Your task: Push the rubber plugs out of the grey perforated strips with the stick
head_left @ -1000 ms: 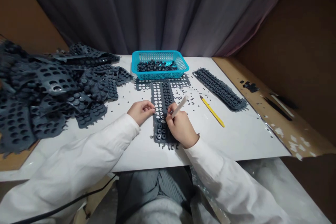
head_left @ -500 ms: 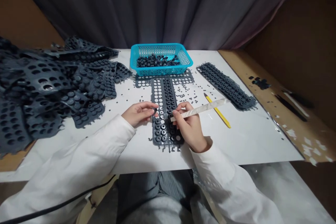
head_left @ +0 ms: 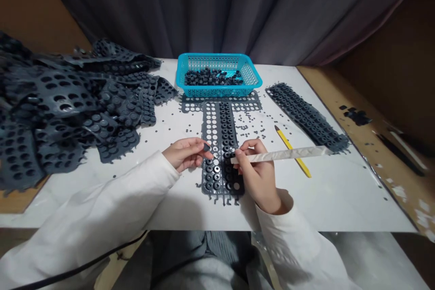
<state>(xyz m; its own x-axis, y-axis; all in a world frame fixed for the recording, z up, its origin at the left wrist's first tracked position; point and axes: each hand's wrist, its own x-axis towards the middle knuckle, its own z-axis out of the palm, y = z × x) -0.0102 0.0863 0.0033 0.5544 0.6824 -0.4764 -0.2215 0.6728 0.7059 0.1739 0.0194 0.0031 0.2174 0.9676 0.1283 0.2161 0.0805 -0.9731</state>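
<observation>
My left hand (head_left: 186, 154) pinches a small black rubber ring (head_left: 206, 147) between finger and thumb, just above the left edge of a dark grey punched rubber sheet (head_left: 220, 145). That sheet lies upright on the board, with rows of rings in its right half and open round holes in its left half. My right hand (head_left: 258, 173) grips a long white marbled stick (head_left: 280, 155), which lies nearly level. The stick's near end sits over the sheet's right side, and its far end points right, over a yellow pencil (head_left: 292, 152).
A turquoise plastic basket (head_left: 210, 60) holds black rings at the back. A heap of punched rubber sheets (head_left: 68, 99) covers the left. Another sheet (head_left: 307, 118) lies at right, with small black bits (head_left: 251, 123) scattered on the white board (head_left: 326, 204). Dark tools (head_left: 401, 155) lie on cardboard at right.
The white stick has swung from pointing up-right to nearly level. My right hand has moved rightward, off the sheet's middle. The view has shifted slightly.
</observation>
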